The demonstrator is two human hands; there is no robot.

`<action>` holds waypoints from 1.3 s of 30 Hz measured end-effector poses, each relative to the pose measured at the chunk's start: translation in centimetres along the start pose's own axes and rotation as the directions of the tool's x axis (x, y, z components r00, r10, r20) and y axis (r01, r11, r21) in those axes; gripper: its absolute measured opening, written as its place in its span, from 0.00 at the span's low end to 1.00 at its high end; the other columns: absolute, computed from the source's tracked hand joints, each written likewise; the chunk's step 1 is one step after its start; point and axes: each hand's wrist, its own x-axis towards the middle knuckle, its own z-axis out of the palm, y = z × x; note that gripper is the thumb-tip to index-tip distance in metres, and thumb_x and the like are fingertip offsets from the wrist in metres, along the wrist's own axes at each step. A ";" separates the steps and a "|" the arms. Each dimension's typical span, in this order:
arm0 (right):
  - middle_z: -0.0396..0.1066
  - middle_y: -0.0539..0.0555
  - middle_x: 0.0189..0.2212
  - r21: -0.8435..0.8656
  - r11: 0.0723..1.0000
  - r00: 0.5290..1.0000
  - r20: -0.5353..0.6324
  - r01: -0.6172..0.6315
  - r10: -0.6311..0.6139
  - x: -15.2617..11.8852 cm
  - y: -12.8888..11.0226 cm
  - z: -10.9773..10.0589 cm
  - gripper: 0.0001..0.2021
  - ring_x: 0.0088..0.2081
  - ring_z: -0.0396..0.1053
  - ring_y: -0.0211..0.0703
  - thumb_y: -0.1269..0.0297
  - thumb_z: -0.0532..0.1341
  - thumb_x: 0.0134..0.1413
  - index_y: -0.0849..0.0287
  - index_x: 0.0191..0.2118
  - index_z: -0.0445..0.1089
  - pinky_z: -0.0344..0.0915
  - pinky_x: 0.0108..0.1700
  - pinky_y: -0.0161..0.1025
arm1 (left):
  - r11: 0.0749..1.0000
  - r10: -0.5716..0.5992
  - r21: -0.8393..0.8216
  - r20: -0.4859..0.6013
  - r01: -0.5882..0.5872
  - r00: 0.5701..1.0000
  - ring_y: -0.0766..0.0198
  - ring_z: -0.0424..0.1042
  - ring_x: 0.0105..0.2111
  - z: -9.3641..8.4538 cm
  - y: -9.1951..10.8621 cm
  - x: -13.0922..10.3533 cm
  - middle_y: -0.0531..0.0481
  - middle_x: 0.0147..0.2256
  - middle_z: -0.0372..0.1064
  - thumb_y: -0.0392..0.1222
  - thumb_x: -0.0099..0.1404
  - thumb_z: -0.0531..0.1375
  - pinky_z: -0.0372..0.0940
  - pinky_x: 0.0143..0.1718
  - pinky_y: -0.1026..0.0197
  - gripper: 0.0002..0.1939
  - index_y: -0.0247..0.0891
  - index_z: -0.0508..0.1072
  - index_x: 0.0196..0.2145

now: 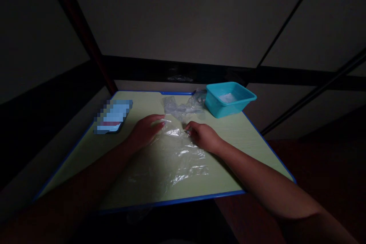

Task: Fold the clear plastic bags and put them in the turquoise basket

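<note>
A clear plastic bag [183, 153] lies spread over the middle of the table, its creases catching the light. At the bag's far left edge is my left hand [145, 129], thumb and fingers curved around the film there. My right hand [204, 136] is closed over the bag's far right part. Between its thumb and forefinger a small dark thing shows, too small to name. Just beyond both hands lie more crumpled clear plastic bags [183, 109].
The pale table [243, 160] has a blue rim. A turquoise plastic basket [225, 108] with something whitish inside stands at the back right. A phone [114, 116] with a lit, blurred screen rests at the left edge. Dark panels rise behind the table.
</note>
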 end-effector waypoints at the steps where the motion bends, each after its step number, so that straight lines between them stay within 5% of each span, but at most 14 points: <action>1: 0.77 0.56 0.37 -0.016 1.000 1.000 0.003 -0.009 0.009 0.0 0.0 -0.1 0.12 0.37 0.74 0.47 0.70 0.56 0.57 0.56 0.46 0.70 0.60 0.36 0.34 | 0.999 0.009 0.052 0.005 -0.009 1.000 0.53 0.68 0.54 0.1 -0.1 0.0 0.46 0.53 0.71 0.56 0.61 0.54 0.58 0.59 0.52 0.25 0.39 0.74 0.50; 4: 0.77 0.57 0.38 -0.057 0.998 0.999 0.011 -0.030 0.031 0.1 0.0 -0.3 0.12 0.38 0.74 0.48 0.69 0.55 0.58 0.56 0.47 0.69 0.60 0.36 0.35 | 0.975 0.018 0.220 0.058 -0.030 0.998 0.52 0.61 0.60 0.5 0.0 -0.3 0.45 0.59 0.63 0.54 0.63 0.54 0.52 0.63 0.48 0.27 0.40 0.68 0.56; 9: 0.77 0.57 0.41 -0.123 0.991 0.998 -0.003 -0.060 0.060 0.3 0.2 -0.4 0.12 0.40 0.74 0.48 0.69 0.54 0.59 0.56 0.46 0.69 0.59 0.37 0.35 | 0.877 0.007 0.475 0.151 -0.079 0.988 0.38 0.45 0.65 0.7 0.9 -0.9 0.37 0.66 0.46 0.56 0.62 0.58 0.41 0.59 0.27 0.37 0.38 0.55 0.64; 13: 0.77 0.57 0.41 -0.155 0.986 0.998 -0.015 -0.061 0.059 0.5 0.4 -0.4 0.11 0.40 0.74 0.47 0.69 0.53 0.60 0.56 0.46 0.69 0.59 0.36 0.35 | 0.855 0.109 0.482 0.198 -0.194 0.974 0.36 0.37 0.66 0.5 1.6 -1.3 0.32 0.68 0.35 0.59 0.56 0.63 0.42 0.59 0.29 0.46 0.38 0.53 0.65; 18: 0.77 0.57 0.40 -0.180 0.981 0.997 -0.016 -0.074 0.072 0.6 0.4 -0.4 0.11 0.40 0.74 0.47 0.67 0.53 0.61 0.56 0.47 0.68 0.59 0.36 0.35 | 0.834 0.363 0.242 0.435 -0.495 0.824 0.46 0.46 0.66 0.4 2.2 -1.8 0.41 0.67 0.44 0.58 0.62 0.58 0.39 0.64 0.40 0.39 0.42 0.53 0.66; 21: 0.77 0.58 0.42 -0.189 0.979 0.997 -0.018 -0.075 0.073 0.7 0.3 -0.6 0.12 0.41 0.74 0.46 0.67 0.52 0.62 0.57 0.47 0.68 0.59 0.37 0.34 | 0.813 0.376 0.184 0.559 -0.553 0.739 0.48 0.45 0.66 0.8 2.2 -2.1 0.44 0.67 0.43 0.61 0.62 0.58 0.35 0.64 0.40 0.41 0.44 0.50 0.66; 24: 0.77 0.58 0.42 -0.212 0.974 0.996 -0.023 -0.086 0.083 0.9 0.3 -0.6 0.11 0.42 0.74 0.46 0.68 0.52 0.62 0.57 0.47 0.69 0.59 0.40 0.35 | 0.803 0.349 0.187 0.624 -0.567 0.699 0.48 0.44 0.67 1.1 2.0 -2.2 0.43 0.68 0.41 0.64 0.60 0.58 0.31 0.64 0.39 0.44 0.46 0.47 0.67; 34: 0.74 0.58 0.43 -0.214 0.974 0.990 -0.134 -0.075 0.047 1.1 0.7 -0.5 0.11 0.44 0.70 0.48 0.68 0.52 0.62 0.58 0.46 0.70 0.59 0.45 0.40 | 0.806 0.282 0.242 0.645 -0.540 0.710 0.46 0.41 0.67 1.3 1.0 -2.5 0.43 0.68 0.39 0.70 0.58 0.55 0.32 0.63 0.37 0.47 0.47 0.46 0.67; 39: 0.68 0.63 0.48 -0.152 0.981 0.960 -0.236 0.118 -0.152 -0.3 -0.5 -1.1 0.16 0.51 0.64 0.51 0.60 0.56 0.61 0.62 0.51 0.67 0.59 0.52 0.47 | 0.780 0.254 0.373 0.545 -0.502 0.799 0.48 0.42 0.67 1.1 0.7 -2.1 0.40 0.68 0.39 0.65 0.64 0.52 0.35 0.63 0.37 0.43 0.43 0.44 0.68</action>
